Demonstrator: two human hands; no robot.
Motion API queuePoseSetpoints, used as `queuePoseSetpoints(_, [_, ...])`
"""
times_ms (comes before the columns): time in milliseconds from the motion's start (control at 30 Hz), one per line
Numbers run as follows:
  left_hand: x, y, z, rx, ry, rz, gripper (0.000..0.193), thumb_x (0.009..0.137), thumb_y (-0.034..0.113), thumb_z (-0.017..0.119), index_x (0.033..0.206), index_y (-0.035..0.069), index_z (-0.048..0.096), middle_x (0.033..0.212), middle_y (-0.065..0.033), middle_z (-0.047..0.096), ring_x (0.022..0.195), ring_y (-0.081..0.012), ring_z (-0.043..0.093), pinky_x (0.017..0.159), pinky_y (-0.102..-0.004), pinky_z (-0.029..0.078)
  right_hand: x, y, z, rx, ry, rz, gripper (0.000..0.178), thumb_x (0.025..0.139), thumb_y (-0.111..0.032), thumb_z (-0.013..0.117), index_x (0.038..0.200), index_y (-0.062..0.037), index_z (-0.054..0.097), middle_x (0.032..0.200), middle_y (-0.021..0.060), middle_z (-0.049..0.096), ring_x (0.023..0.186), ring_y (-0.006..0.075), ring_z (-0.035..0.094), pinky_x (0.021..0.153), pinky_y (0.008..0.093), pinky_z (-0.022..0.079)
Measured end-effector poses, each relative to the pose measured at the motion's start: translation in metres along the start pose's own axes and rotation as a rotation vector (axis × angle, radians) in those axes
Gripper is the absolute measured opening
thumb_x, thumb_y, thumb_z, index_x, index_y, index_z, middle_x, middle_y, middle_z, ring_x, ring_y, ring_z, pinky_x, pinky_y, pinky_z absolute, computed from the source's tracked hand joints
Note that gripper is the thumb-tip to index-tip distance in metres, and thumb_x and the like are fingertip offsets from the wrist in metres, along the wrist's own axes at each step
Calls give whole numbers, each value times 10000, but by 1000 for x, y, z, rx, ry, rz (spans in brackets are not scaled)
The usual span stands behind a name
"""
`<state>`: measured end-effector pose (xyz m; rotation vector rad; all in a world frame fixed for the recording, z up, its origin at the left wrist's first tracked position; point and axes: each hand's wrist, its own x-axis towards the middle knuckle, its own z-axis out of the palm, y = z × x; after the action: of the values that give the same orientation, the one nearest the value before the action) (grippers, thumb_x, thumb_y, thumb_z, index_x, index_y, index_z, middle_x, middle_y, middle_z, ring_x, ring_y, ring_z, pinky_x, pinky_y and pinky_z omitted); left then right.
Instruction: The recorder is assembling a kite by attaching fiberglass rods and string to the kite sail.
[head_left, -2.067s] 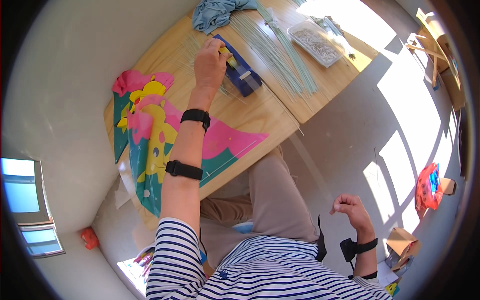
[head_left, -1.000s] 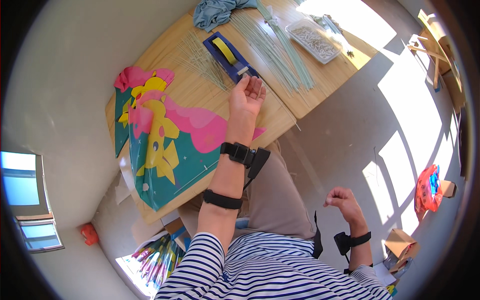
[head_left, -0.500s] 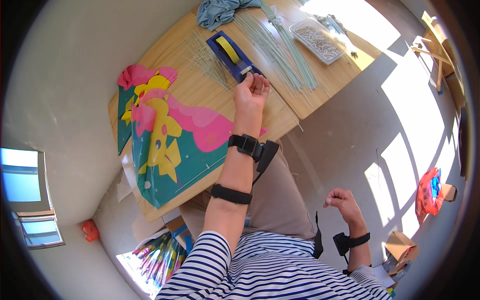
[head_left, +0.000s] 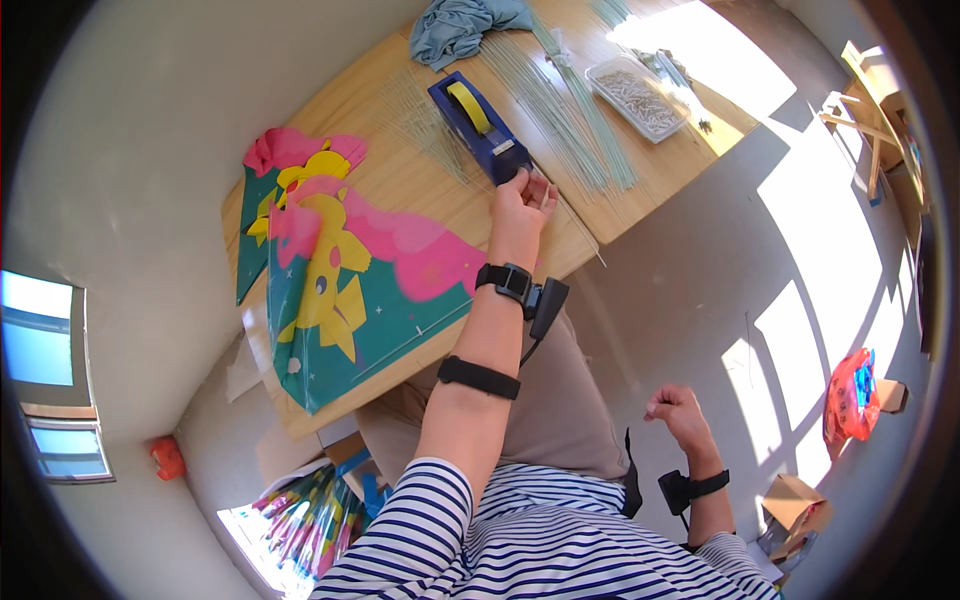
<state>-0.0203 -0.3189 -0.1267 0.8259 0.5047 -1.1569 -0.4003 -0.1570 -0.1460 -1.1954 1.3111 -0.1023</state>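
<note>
A blue tape dispenser [head_left: 487, 148] with a yellow roll stands on the wooden table, its front end toward me. My left hand [head_left: 524, 205] is right at that end, fingers curled and thumb close to it. Whatever is between those fingers is too small to make out. Off the table's edge, my right hand [head_left: 681, 416] hangs over the floor, thumb and fingers closed together. What it may hold is hidden. Left of my left forearm lies a green, pink and yellow printed sheet [head_left: 400, 320] with a cartoon figure, partly folded.
Thin pale sticks [head_left: 540, 105] lie in bundles beyond the dispenser. A clear plastic tub [head_left: 640, 100] of small white pieces stands at the far right, and a blue-grey cloth [head_left: 450, 35] at the back. A red bag [head_left: 850, 405] sits on the floor at right.
My left hand has drawn back slightly from the dispenser's cutter toward me, uncovering its front end, and its fingers curl more. My right hand stays nearly still. The whole view has shifted a little.
</note>
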Motion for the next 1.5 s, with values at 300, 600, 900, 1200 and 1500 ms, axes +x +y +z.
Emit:
queuePoseSetpoints(300, [-85, 36, -16, 222, -425, 193, 114, 891, 44, 711, 944, 91, 622, 852, -44, 627, 801, -183, 621, 849, -402, 542, -11, -3, -4, 139, 7, -28, 57, 842, -22, 619, 797, 12, 617, 726, 68, 645, 728, 171, 652, 740, 304, 509])
queuePoseSetpoints(600, [-190, 118, -85, 159, -691, 391, 167, 888, 20, 700, 1023, 75, 618, 840, -41, 605, 822, -175, 613, 873, -393, 552, -15, -32, 18, 36, -148, -201, 41, 859, -45, 618, 832, -17, 604, 743, 55, 650, 736, 158, 651, 761, 290, 497])
queuePoseSetpoints(900, [-276, 194, -233, 229, -608, 725, 142, 885, 51, 723, 993, 81, 636, 903, -51, 631, 905, -195, 621, 915, -400, 515, -25, -81, 48, -66, -295, -333, 39, 852, 17, 602, 861, -13, 578, 780, 10, 590, 737, 107, 596, 717, 269, 492])
queuePoseSetpoints(1200, [-317, 210, -342, 67, -426, 872, 119, 907, 56, 697, 1006, 91, 641, 1151, -100, 648, 1071, -224, 601, 927, -399, 503, -21, -145, 89, -11, -381, -477, 119, 827, 33, 623, 921, -32, 588, 817, 5, 584, 753, 95, 590, 731, 268, 511])
queuePoseSetpoints(1500, [-337, 218, -395, 39, -396, 969, 158, 913, -21, 652, 1044, 67, 641, 1023, -98, 636, 962, -207, 612, 883, -354, 537, -19, -184, 103, -228, -353, -596, 110, 828, 33, 630, 911, -28, 592, 830, -15, 576, 795, 73, 551, 744, 242, 462])
